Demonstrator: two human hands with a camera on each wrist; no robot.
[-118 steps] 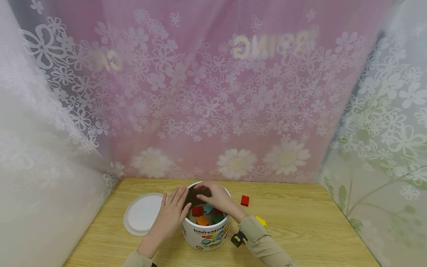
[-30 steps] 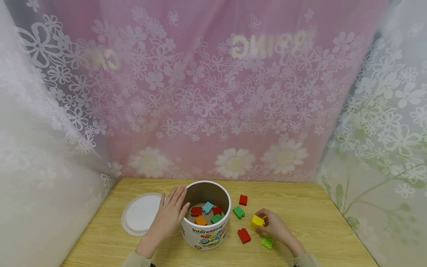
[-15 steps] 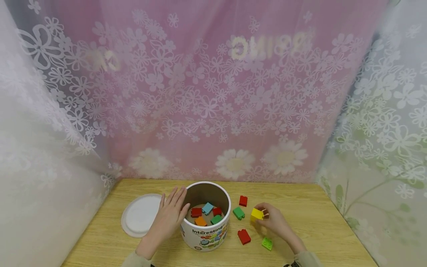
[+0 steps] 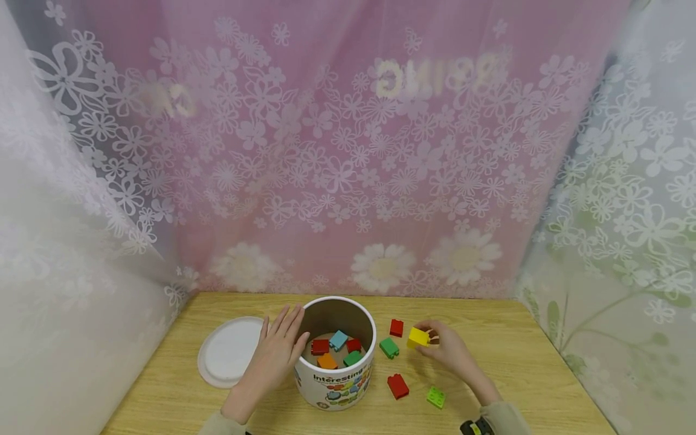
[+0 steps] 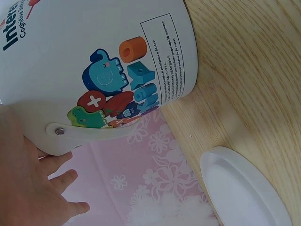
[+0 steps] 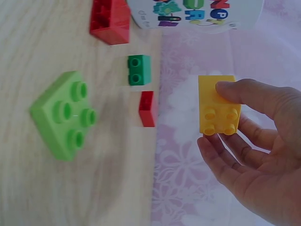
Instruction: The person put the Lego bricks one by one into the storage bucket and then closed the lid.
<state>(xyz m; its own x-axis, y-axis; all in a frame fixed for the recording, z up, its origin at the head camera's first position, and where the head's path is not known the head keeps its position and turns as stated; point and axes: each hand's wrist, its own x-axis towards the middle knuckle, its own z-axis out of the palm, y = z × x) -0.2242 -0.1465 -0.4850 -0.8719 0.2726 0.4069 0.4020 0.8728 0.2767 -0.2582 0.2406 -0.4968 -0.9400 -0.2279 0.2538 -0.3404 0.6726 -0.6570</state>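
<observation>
Between the thumb and fingers of my right hand (image 4: 450,349) is a yellow building block (image 4: 418,338), held above the table. The right wrist view shows the thumb across the face of this yellow block (image 6: 218,104), its studs uncovered. My left hand (image 4: 276,345) rests with straight fingers against the left rim of a white printed bucket (image 4: 335,386). Inside the bucket lie several blocks, among them a light blue block (image 4: 338,340) and an orange block (image 4: 327,361). From the left wrist, the left hand (image 5: 33,183) appears beside the bucket's handle joint, fingers spread.
Right of the bucket lie a red block (image 4: 396,327), a green block (image 4: 389,347), another red block (image 4: 398,386) and a flat lime green block (image 4: 435,397). A white round lid (image 4: 228,350) lies left of the bucket. A floral curtain (image 4: 348,181) hangs behind the wooden table (image 4: 522,362).
Earlier the right hand was inside the bucket. Over the last second it has lifted the yellow block from the table and moved it slightly away from the camera. The left hand stays at the rim.
</observation>
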